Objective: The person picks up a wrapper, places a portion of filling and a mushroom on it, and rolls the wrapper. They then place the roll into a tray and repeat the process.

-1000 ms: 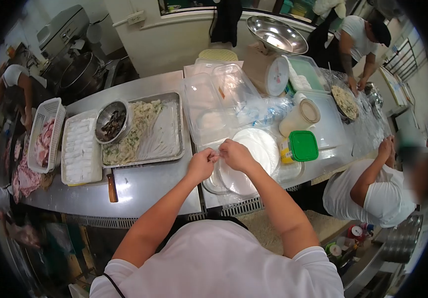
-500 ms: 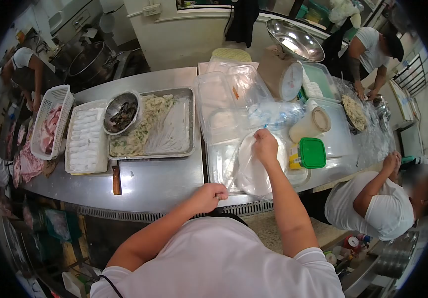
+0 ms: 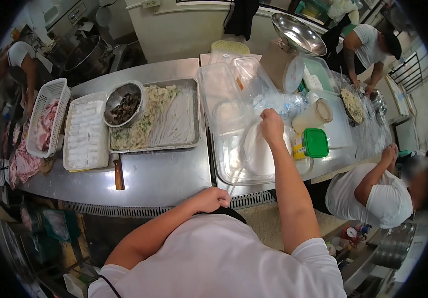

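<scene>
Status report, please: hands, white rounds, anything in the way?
Left hand closed, near table edge. Right hand closed, by white rounds. Green-lidded tub beside them.

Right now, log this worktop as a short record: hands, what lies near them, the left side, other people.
Left hand: closed, near the table's front edge; a thin pale strip by its fingers, grip unclear
Right hand: closed, over the round white sheets; anything held is hidden
Right of sheets: green-lidded tub
Left side: metal tray of pale filling, with a bowl of dark pieces over its corner
Nearest person: at right, white shirt, hands together
</scene>
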The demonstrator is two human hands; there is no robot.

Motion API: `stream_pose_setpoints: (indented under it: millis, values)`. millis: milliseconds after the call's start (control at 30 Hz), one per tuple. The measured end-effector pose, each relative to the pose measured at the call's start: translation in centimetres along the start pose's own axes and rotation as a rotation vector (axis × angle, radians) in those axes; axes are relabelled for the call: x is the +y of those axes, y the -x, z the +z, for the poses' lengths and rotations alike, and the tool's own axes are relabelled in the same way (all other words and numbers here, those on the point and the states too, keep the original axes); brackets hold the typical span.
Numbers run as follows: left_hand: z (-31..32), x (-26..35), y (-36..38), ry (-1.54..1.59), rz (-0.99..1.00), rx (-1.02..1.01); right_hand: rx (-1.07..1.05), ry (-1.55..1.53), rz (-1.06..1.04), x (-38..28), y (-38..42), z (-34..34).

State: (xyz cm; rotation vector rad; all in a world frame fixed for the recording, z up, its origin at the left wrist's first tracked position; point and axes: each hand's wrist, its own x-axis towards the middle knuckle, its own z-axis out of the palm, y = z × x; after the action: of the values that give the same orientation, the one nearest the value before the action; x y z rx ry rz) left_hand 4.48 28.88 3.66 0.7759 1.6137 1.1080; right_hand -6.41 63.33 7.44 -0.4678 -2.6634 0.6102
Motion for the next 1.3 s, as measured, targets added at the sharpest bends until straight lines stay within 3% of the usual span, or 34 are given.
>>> stream_pose_setpoints:
  millis: [167,233,267,367,433,567,667,700,800,933,967,1067,1100,1200,1233,1300]
  values:
    - [1.2,0.0,-2.3,-0.149,-0.012,-0.258,-0.032,0.028,-0.004,-1.5,1.3,1.4]
    - [1.9,0.5,-2.4,-0.119,-0.005,-0.266,-0.135,0.068,0.041,-2.0,2.0,1.8]
    - [2.0,0.8,-2.3,-0.104,0.000,-0.267,-0.074,0.023,0.053,-2.2,2.5,1.7]
    - [1.9,1.0,-1.0,-0.127,0.059,-0.181,0.063,-0.072,0.124,-2.7,5.5,0.9]
    - [0.3,3.4,0.5,-0.129,-0.054,-0.181,0.092,-0.085,0.218,-4.0,8.6,-0.7]
    - [-1.8,4.2,2.4,-0.086,-0.098,-0.055,-0.024,0.089,0.296,-7.5,15.9,-1.0]
    - [-1.8,0.4,2.6,-0.020,-0.010,0.103,-0.054,0.164,0.190,-5.8,18.4,0.1]
    - [-2.1,0.3,3.2,0.005,-0.004,0.120,0.043,0.103,0.145,-4.7,18.8,0.8]
    - [-2.8,-1.6,4.5,0.055,0.016,0.155,-0.042,0.047,0.212,-3.3,19.3,0.0]
    - [-4.2,-2.8,7.0,0.097,0.026,0.201,0.105,0.034,0.227,-3.0,20.0,-1.3]
    - [-4.4,-3.1,7.8,0.097,0.018,0.220,0.213,0.079,0.192,-3.6,20.2,-1.5]
    - [-5.2,-4.2,9.9,0.094,-0.007,0.267,0.222,0.189,-0.012,-6.4,19.9,-2.4]
    - [-5.5,-4.6,10.5,0.091,-0.015,0.279,0.089,0.212,-0.105,-6.4,19.9,-2.1]
    - [-6.2,-5.2,12.4,0.070,-0.025,0.290,-0.057,0.432,-0.051,-7.6,20.2,0.0]
    - [-6.4,-5.3,13.0,0.068,-0.021,0.295,-0.118,0.477,0.061,-8.4,20.1,0.4]
    - [-6.7,-5.5,14.2,0.065,-0.015,0.310,-0.046,0.595,0.093,-8.7,20.5,1.5]
